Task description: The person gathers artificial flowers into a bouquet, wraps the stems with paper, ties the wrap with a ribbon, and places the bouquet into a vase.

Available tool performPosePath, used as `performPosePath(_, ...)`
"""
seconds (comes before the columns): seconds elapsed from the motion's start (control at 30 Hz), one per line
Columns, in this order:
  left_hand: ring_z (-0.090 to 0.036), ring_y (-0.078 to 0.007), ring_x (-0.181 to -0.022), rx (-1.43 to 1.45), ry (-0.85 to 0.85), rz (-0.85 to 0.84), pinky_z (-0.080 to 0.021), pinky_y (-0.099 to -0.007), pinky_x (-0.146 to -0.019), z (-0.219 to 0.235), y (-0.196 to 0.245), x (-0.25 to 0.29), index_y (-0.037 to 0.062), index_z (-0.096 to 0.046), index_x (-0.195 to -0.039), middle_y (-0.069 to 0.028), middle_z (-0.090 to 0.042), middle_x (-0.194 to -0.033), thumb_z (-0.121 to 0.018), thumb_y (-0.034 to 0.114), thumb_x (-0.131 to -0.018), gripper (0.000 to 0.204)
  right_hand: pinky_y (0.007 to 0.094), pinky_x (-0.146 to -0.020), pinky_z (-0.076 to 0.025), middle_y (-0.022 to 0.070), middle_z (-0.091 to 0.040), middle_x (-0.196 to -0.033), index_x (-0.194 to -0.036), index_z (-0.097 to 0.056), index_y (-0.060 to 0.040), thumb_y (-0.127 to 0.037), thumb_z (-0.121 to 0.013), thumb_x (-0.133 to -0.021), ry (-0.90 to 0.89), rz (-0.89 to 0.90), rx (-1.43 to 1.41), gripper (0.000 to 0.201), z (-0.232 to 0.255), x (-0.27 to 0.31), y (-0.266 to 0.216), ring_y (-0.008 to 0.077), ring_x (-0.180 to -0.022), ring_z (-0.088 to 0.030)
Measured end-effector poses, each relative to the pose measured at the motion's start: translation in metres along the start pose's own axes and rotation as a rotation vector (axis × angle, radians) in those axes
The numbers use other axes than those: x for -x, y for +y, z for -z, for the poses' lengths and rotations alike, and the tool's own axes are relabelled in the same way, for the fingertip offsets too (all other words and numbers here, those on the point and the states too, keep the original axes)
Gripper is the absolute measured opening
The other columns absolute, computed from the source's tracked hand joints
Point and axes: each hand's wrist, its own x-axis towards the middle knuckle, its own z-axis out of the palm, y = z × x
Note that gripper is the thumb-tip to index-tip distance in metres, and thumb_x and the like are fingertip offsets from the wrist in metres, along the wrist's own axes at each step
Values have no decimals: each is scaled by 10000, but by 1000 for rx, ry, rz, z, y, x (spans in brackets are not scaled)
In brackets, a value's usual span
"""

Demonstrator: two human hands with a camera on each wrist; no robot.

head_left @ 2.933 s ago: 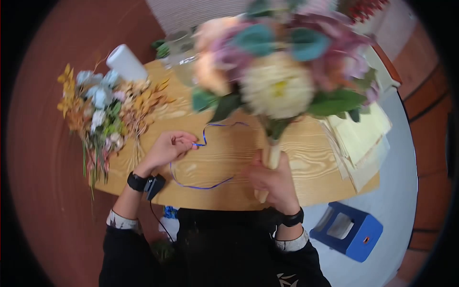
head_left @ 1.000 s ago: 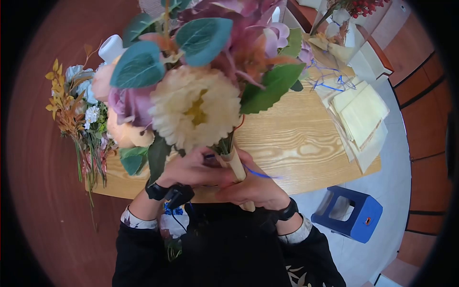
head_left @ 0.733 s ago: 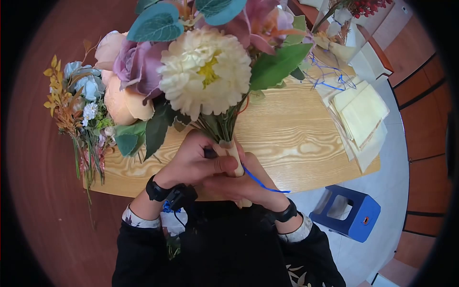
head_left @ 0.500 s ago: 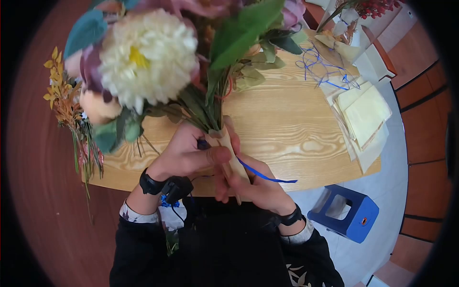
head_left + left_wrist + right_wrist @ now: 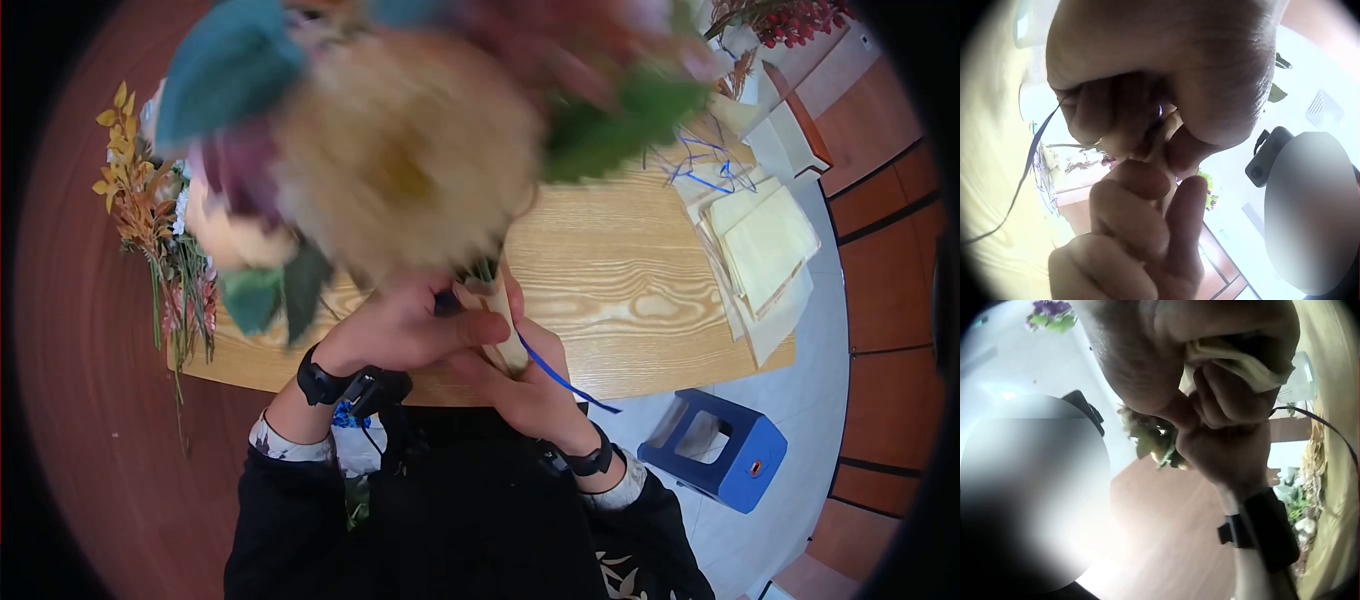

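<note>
Both hands meet at the pale paper-wrapped stems of a large bouquet, whose blurred flowers stand above them. My left hand grips the upper wrap, its thumb lying across the front. Lower down, my right hand holds the wrap from the right. A blue ribbon trails from the wrap past my right hand. In the left wrist view, the ribbon hangs beside my left hand. Pale wrap shows within my right hand in the right wrist view.
Loose artificial flowers lie at the wooden table's left end. Yellowish paper sheets and tangled blue ribbon are at its right. A blue stool stands on the floor, front right.
My left hand has moved from the loose ribbon to the wrapped stems, joining my right hand. The bouquet has shifted left overall, swinging leftward and then partly back right.
</note>
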Motion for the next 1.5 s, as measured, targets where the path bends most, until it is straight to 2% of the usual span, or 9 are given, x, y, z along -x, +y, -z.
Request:
performPosePath(0.3, -572, -157, -853, -103, 110, 158, -473, -289, -760, -25, 34, -3, 15, -575, -967, -58, -593, -922, -683, 32, -694, 294, 271, -681, -457, 91, -602, -810, -979, -567, 6, 13, -619, -680, 58, -314, 84, 303, -1, -7, -10, 141, -760, -580)
performPosePath(0.47, -581, -194, -913, -60, 221, 99, -472, -335, -847, -12, 7, 4, 1, -477, -1132, -96, -601, -991, -590, -11, -765, 384, 280, -578, -426, 43, -506, -633, -752, -514, -13, 17, -599, -653, 221, 66, -110, 134, -7, -8, 5, 136, -601, -504)
performPosePath(0.53, -588, -213, -933, 13, 283, 21, -472, -361, -889, -8, -3, 7, -4, -416, -1217, -119, -604, -1024, -532, -39, -812, 423, 266, -550, -400, 23, -493, -631, -721, -503, -22, 21, -608, -655, 167, -6, -84, 131, -6, -6, 4, 114, -591, -483)
performPosePath(0.73, -618, -153, -821, -178, 185, 200, -493, -289, -759, -2, 6, -3, 42, -605, -994, -41, -654, -895, -576, 47, -792, 203, 243, -506, -356, -10, -448, -591, -648, -474, -40, 13, -634, -657, 177, -100, -131, 168, -14, -8, 7, 82, -553, -432)
performPosePath(0.83, -626, -207, -841, 26, 157, 62, -512, -304, -735, -3, -10, 4, -44, -587, -844, -135, -639, -867, -606, -98, -729, 128, 240, -537, -388, -6, -456, -606, -677, -495, -43, 8, -640, -654, 101, -214, -104, 155, -10, -6, 11, 88, -561, -448)
performPosePath(0.9, -619, -211, -879, 130, 97, 221, -502, -302, -762, 0, 3, 6, -43, -585, -869, -135, -642, -888, -626, -85, -714, 165, 247, -668, -425, 63, -568, -842, -886, -547, -4, -3, -605, -697, -8, -93, -59, 198, -5, -6, 6, 80, -777, -513)
performPosePath(1.1, -607, -143, -864, -148, -6, 396, -471, -245, -752, 6, 9, 16, -38, -587, -993, -107, -643, -938, -721, -3, -666, 355, 248, -797, -422, 71, -551, -979, -1121, -382, 20, 33, -642, -696, 109, -17, -290, 499, -12, -6, 12, 111, -921, -531)
performPosePath(1.2, -586, -96, -805, 29, -13, 278, -456, -226, -713, 4, 0, 12, 6, -588, -1028, -62, -646, -878, -729, 142, -715, 369, 252, -820, -419, 97, -532, -1028, -1100, -388, 10, 27, -643, -714, 137, -17, -283, 463, -13, -8, 19, 136, -989, -526)
performPosePath(1.5, -519, -45, -660, 13, 214, 162, -405, -200, -562, -7, 15, 5, 13, -619, -845, -1, -607, -743, -738, 124, -718, 205, 255, -735, -445, 89, -535, -1027, -1366, -226, 27, -59, -492, -885, 96, 79, -375, 557, -10, 5, 21, 129, -825, -532)
